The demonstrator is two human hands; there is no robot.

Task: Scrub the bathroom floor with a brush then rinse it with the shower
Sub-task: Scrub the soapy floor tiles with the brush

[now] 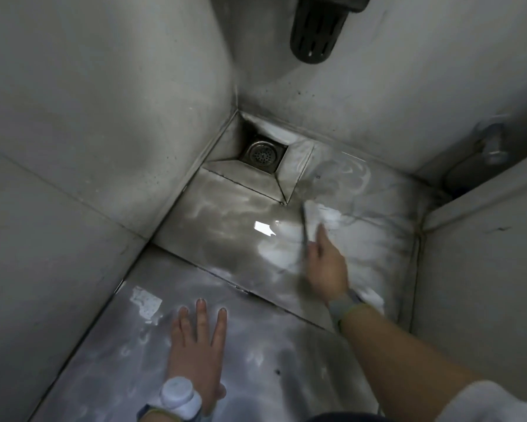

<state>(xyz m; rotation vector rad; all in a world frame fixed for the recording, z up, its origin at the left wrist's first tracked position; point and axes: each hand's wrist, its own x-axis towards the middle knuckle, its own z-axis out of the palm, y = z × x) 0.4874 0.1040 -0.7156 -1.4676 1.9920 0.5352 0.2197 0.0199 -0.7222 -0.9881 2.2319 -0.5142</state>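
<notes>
The left hand (196, 342) lies flat on the wet floor (286, 354), fingers straight and spread, palm down, pressing on the near tile. A white round device (176, 392) is strapped at its wrist.

The right hand (326, 263) reaches farther in, with its fingers curled round the handle of the brush (309, 217). The brush head is blurred and sits on the floor in a patch of white foam (341, 220), just beside the corner of the sloped tiles that frame the drain (262, 153). A grey band (344, 306) is on that wrist. The 2 hands are well apart, the left near the person, the right out ahead.

The drain sits in the far corner, where 2 walls meet. The left wall (88, 147) runs along the floor's left edge, close to the left hand. The far wall (393, 102) bounds the floor behind the foam. On the right a lower ledge (484, 239) closes that side, near the right forearm. Between the hands there is a stretch of bare wet tile with a grout line (250, 289) across it and bright reflections. A black slotted holder (317, 28) hangs high on the far wall. A metal fitting (493, 144) shows, blurred, in the right corner.
</notes>
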